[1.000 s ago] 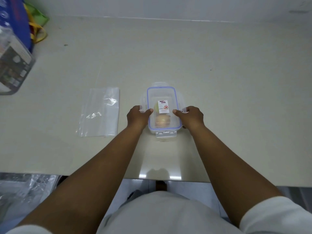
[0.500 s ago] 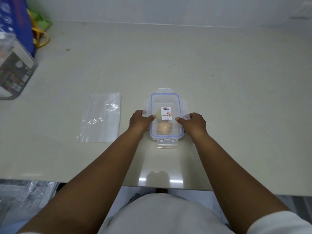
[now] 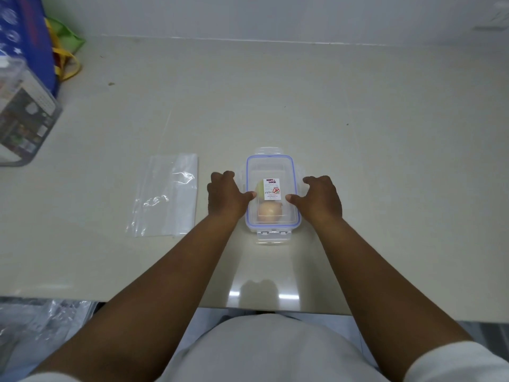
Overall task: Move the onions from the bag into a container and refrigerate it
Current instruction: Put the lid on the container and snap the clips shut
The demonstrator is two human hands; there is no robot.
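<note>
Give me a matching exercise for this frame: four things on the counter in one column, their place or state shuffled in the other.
Things:
1. plastic bag
2. container
3. brown onion
4. left hand

Places or states:
A. inside the container, nearest the person
B. lying flat and empty, left of the container
C. lid on, near end latch flipped outward
D. thumb on the lid's left edge

Pairs: 1-B, 2-C, 3-A, 4-D

You're at a beige countertop [image 3: 358,133] against a plain white wall [image 3: 275,15]; two ceiling-light glares near its front edge, blue bag [image 3: 24,37] and clear box [image 3: 24,114] far left
</note>
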